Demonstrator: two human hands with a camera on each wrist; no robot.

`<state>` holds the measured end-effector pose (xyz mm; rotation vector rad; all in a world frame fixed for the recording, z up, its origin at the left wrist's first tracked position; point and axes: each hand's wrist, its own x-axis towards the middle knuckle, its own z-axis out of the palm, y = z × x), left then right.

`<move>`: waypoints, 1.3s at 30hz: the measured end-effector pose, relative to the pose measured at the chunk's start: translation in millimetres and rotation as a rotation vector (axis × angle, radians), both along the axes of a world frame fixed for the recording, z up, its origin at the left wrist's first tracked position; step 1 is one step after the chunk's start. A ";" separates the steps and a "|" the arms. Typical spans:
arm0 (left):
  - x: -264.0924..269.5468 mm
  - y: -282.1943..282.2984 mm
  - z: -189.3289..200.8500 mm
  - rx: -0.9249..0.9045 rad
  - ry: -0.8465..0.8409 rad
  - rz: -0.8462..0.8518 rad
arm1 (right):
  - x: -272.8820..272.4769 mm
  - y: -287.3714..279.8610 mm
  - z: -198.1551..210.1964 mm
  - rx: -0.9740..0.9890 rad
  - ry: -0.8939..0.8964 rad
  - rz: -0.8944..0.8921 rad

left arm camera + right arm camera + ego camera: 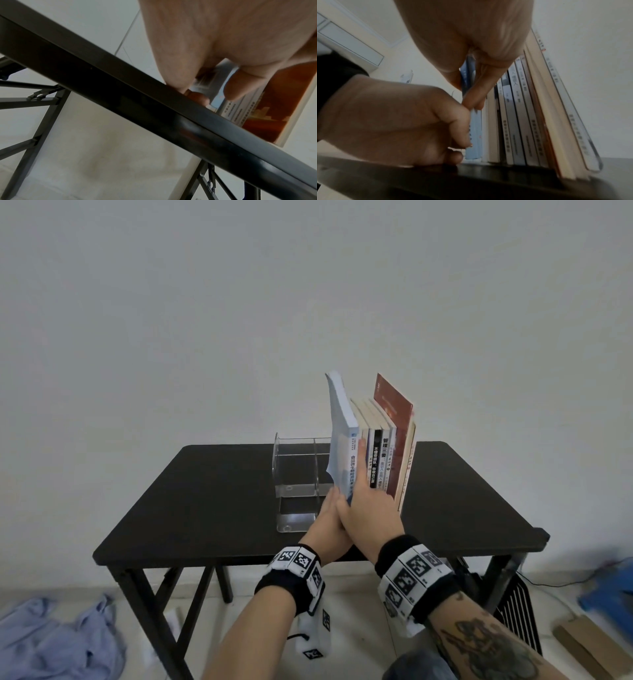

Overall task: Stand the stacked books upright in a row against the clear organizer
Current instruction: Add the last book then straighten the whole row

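A row of books [380, 453] stands upright on the black table [205, 491], with a tall red-brown book [394, 402] near its right end. In the right wrist view the row [522, 121] leans on a clear end panel [576, 129]. The clear organizer [294, 474] has bare compartments to the left of the row. A light blue book [342, 440] stands at the row's left end, its top curling leftward. My left hand [330, 508] pinches its lower edge near the table. My right hand [368, 508] grips its spine [475, 135] just above, thumb on one side and fingers on the other.
The table's near edge lies just under both wrists. A blue cloth [58, 642] lies on the floor at the left. A flat cardboard piece [589, 648] and a blue item [609, 587] lie at the right, beside a black slatted rack [517, 618].
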<state>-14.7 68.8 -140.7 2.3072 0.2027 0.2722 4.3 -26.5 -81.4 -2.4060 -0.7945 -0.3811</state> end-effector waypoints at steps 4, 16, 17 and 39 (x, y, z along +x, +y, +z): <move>4.0 7.6 -1.4 0.008 0.053 -0.002 | 5.0 -2.0 -8.6 0.004 0.033 0.025; 10.3 13.5 1.8 0.019 0.131 0.043 | -0.5 -16.1 -25.6 0.021 0.082 0.044; 10.6 15.4 2.4 0.040 0.158 0.033 | -0.9 -16.7 -26.5 0.021 0.073 0.051; -1.2 -8.1 -9.0 -0.160 -0.058 0.104 | 18.0 -41.9 -20.6 0.447 0.041 -0.125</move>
